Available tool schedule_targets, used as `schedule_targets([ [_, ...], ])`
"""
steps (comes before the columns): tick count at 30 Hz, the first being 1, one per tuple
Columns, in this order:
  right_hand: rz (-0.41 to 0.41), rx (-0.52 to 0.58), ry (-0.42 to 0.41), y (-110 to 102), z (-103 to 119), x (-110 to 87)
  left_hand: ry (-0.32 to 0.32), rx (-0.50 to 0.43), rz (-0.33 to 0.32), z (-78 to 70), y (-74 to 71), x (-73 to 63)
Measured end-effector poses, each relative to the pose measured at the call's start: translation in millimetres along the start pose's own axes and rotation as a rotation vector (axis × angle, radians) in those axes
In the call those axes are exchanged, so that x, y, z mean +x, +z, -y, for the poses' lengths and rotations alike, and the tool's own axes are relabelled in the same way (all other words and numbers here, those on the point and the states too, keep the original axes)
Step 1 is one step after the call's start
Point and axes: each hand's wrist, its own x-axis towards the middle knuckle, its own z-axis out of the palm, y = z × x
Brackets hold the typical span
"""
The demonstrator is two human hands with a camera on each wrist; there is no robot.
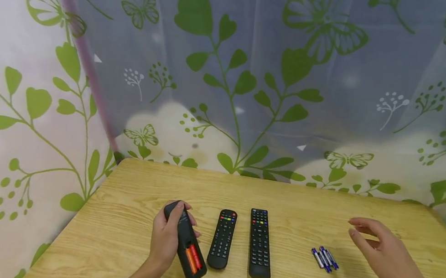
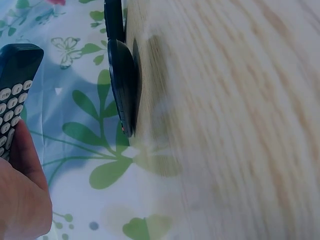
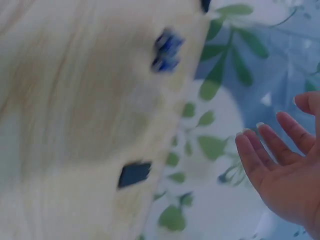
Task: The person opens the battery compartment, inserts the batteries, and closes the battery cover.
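My left hand [image 1: 166, 233] grips a black remote control [image 1: 184, 235] with its back up in the head view. The battery compartment is uncovered, with two red-orange batteries [image 1: 193, 258] side by side inside. In the left wrist view the button side of this remote control [image 2: 15, 95] shows, with pale round keys. My right hand [image 1: 385, 251] hovers over the right part of the table, fingers loosely bent and holding nothing. To its left lie several blue and silver batteries [image 1: 325, 259] in a close group. The right wrist view shows the same batteries [image 3: 167, 50], blurred.
Two more black remote controls, one shorter [image 1: 222, 240] and one longer [image 1: 260, 244], lie buttons up in the middle of the wooden table [image 1: 294, 202]. A small flat dark piece [image 3: 135, 174] lies near the table's edge in the right wrist view. A leaf-patterned curtain [image 1: 228, 89] hangs behind.
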Motion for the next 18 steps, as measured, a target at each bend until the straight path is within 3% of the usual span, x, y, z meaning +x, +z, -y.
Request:
schedule_targets([
  [9, 0.020, -0.190, 0.073, -9, -56, 7.1, -0.006, -0.001, 0.002, 0.5, -3.6, -2.5],
  [18, 0.228, -0.368, 0.235, -13, -85, 19.8, 0.004, 0.021, 0.003, -1.6, -1.7, -1.2],
])
